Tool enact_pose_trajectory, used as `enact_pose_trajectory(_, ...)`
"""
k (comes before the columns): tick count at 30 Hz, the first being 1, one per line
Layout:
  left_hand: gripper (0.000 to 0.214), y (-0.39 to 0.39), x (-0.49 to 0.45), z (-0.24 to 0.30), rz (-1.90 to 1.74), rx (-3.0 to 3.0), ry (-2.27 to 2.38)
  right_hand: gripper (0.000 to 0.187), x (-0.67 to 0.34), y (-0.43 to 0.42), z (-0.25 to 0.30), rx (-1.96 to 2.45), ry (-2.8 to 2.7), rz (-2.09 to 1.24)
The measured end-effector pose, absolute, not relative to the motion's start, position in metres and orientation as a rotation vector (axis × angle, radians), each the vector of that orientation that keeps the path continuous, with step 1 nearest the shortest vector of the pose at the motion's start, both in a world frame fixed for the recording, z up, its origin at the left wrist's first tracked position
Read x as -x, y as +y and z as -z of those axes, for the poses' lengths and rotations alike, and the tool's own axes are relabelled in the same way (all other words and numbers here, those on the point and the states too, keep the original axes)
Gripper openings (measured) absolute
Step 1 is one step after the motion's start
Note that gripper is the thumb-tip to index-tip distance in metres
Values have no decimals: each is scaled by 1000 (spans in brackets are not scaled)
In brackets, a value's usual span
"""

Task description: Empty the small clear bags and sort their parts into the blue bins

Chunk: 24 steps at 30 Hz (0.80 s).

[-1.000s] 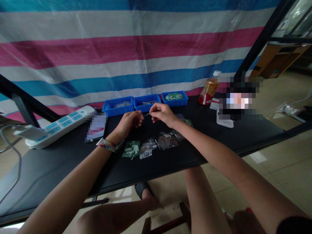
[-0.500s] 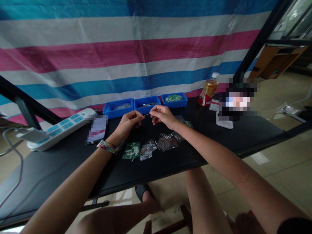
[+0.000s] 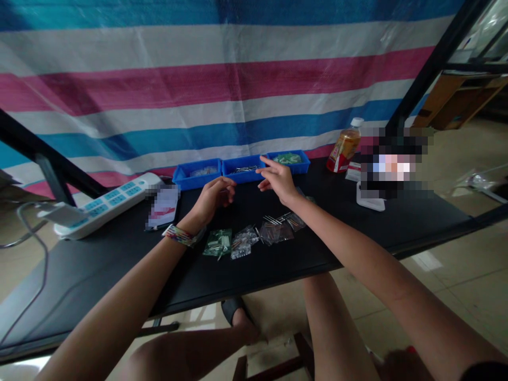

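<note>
My right hand point(image 3: 279, 182) is in front of the blue bins with its fingers spread, and nothing shows in it. To its left, my left hand point(image 3: 214, 200) has its fingers curled together; whatever they may hold is too small to make out. Behind the hands stand three blue bins: the left bin point(image 3: 198, 183) with clear bags, the middle bin point(image 3: 234, 175) with thin metal pins, the right bin point(image 3: 296, 169) with green bags. Nearer me lie a green packet point(image 3: 217, 243), a clear packet point(image 3: 243, 242) and loose metal pins point(image 3: 272, 220) on more clear packets.
On the left of the black table point(image 3: 190, 283) are a white power strip point(image 3: 115, 203) with a plug and cable, and a phone point(image 3: 164, 205). A drink bottle point(image 3: 344, 147) and a white case point(image 3: 371, 201) stand at the right. A striped sheet point(image 3: 222, 82) hangs behind.
My right hand has come away from my left and opened its fingers. The thin rod seen between the two hands is out of sight. The view has shifted slightly left.
</note>
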State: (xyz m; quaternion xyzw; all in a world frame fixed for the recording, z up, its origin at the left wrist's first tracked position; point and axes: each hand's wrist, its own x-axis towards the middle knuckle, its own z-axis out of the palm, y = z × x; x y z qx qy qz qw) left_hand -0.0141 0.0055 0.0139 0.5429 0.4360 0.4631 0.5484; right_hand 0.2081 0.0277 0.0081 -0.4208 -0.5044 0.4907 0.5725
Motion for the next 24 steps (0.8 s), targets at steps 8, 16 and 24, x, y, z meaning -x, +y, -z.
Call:
enact_pose_trajectory(8,30,1,11,-16,-1052,-1319,1049,6,-233,25,-30,1154,-1977,-1155)
enact_pose_trajectory(16,27,7,14,-8,-972,-1425,1022,9,-231,-5,-60,1426,-2714,-948)
enact_pose_trajectory(24,29,6,16,-8,-896,-1479,1040,6,-202,-19,-64,1346,-2867,-835)
